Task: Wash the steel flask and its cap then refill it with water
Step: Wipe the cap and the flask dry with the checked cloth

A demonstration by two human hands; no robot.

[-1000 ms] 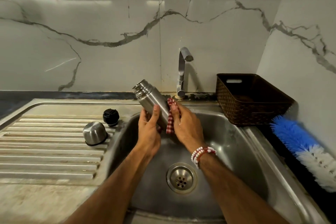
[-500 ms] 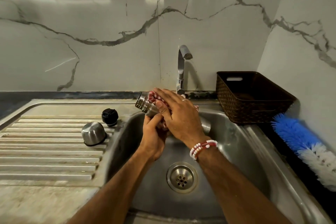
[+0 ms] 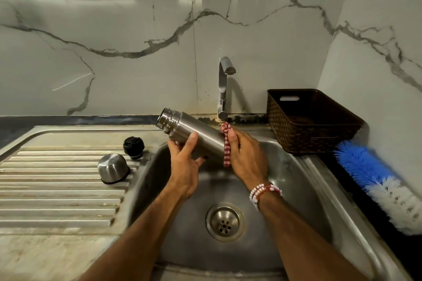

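Observation:
The steel flask (image 3: 194, 131) lies tilted over the sink (image 3: 303, 180), its open threaded mouth pointing up and left. My left hand (image 3: 185, 164) grips its middle from below, thumb on top. My right hand (image 3: 247, 155) wraps a red-and-white checked cloth (image 3: 226, 148) around the flask's lower end. The steel cup cap (image 3: 113, 167) stands upside down on the draining board. Beside it sits the black stopper (image 3: 133, 146). The tap (image 3: 225, 82) rises behind the flask; no water runs from it.
The ribbed draining board (image 3: 57, 180) fills the left. A dark brown plastic basket (image 3: 312, 121) stands at the sink's back right. A blue-and-white bottle brush (image 3: 379, 180) lies on the right counter. The drain (image 3: 225, 221) sits in the basin below my hands.
My right hand slid the cloth from the flask's neck back down to its lower end. The neck and mouth are bare again. My left hand kept its hold.

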